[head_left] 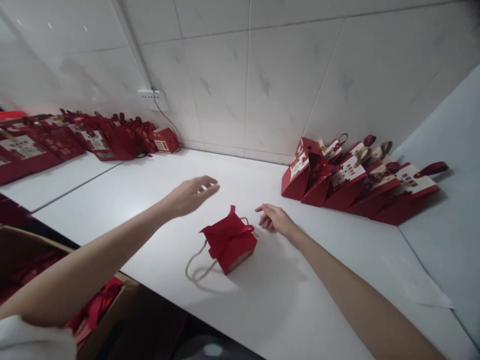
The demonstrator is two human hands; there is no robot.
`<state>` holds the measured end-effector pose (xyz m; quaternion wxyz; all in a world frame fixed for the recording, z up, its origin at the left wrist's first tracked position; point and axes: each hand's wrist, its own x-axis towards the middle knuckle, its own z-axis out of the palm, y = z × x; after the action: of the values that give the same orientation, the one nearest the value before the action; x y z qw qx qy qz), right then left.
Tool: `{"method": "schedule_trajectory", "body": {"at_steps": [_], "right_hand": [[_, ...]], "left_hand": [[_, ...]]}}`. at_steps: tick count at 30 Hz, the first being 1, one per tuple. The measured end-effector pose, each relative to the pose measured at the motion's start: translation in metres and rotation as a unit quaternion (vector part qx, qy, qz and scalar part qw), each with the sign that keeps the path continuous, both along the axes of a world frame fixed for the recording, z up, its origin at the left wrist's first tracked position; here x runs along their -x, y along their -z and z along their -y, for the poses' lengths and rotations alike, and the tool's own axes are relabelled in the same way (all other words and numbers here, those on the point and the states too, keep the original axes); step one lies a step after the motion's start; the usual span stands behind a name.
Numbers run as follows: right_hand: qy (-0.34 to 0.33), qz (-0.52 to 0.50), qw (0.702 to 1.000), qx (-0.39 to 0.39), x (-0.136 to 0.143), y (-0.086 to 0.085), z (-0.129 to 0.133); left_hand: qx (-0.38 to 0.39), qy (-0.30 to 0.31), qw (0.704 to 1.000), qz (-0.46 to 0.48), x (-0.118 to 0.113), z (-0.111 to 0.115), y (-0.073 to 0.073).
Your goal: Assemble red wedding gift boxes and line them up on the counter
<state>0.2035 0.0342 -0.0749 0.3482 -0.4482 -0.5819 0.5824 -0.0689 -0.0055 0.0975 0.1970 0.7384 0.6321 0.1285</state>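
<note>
Wall (270, 75) of pale, grey-veined tiles stands behind the work position. White bench (270, 315) runs along its foot, with a seam crossing the top toward the left. On the far left of the bench, a long row of red boxes (129, 142) with cream printed panels sits near the wall. On the right, a second group of red cartons (339, 192), with looped handles on top, leans closely together in a slanting line. At the near left edge, below the bench top, I observe an open cardboard box (129, 292) holding red material (93, 310).

One small red gift bag (232, 242) rests on the bench in front of the person, between and slightly nearer than the two hands. Left hand (195, 194) is released, fingers loosely bent, beyond the bag and to its left. Right hand (276, 219) is likewise free of any item, fingers half curled, just beside the bag's right side. Tan rope handle (190, 265) loops out from the bag's left side. White socket strip (150, 98) is fixed low on the tiles; a thin cord (169, 120) hangs from it.
</note>
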Motion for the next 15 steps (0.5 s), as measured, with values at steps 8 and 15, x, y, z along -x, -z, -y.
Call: {"method": "schedule_trajectory", "body": {"at_steps": [8,15], "right_hand": [[0.003,-0.010,1.000,-0.021,-0.007,0.007,0.000],[0.000,-0.007,1.000,-0.023,-0.006,0.010,0.000]], "left_hand": [[0.045,0.157,0.974,-0.157,-0.019,0.043,0.009],[-0.059,0.098,0.960,-0.255,0.008,0.036,-0.011]]}}
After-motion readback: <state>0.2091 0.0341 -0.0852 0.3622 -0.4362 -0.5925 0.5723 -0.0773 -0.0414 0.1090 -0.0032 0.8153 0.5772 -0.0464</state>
